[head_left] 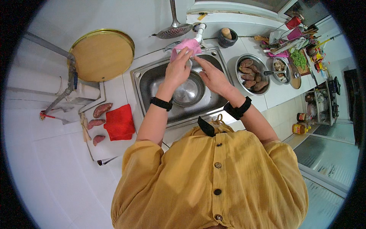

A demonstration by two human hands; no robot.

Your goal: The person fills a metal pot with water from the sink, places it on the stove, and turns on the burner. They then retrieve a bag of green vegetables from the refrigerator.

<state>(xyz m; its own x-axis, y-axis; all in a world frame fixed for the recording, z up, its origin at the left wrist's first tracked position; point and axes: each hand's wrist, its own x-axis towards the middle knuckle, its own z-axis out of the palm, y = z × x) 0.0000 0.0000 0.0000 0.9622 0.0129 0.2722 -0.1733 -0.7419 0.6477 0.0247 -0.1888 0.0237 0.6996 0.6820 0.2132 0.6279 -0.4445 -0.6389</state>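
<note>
Both of my hands are raised over the stainless steel sink [146, 86], close to the tap at its far edge. My left hand [178, 69] has its fingers stretched out, their tips overlapping a pink cloth [193, 45] draped at the tap; whether they touch it, I cannot tell. Just to the right, my right hand [214, 76] is open, fingers straight and pointing toward the left fingertips. Nothing shows in either palm. Below the hands, a round metal bowl [189, 93] sits in the basin, partly covered by my left wrist.
On the right counter stand a steel bowl [238, 78] of sweet potatoes, a smaller bowl [286, 78] with a ladle, and a dark mortar [227, 41]. Several sweet potatoes [102, 110] and a red cloth [119, 123] lie left. A skimmer [174, 31] hangs above; a round board [102, 55] leans behind.
</note>
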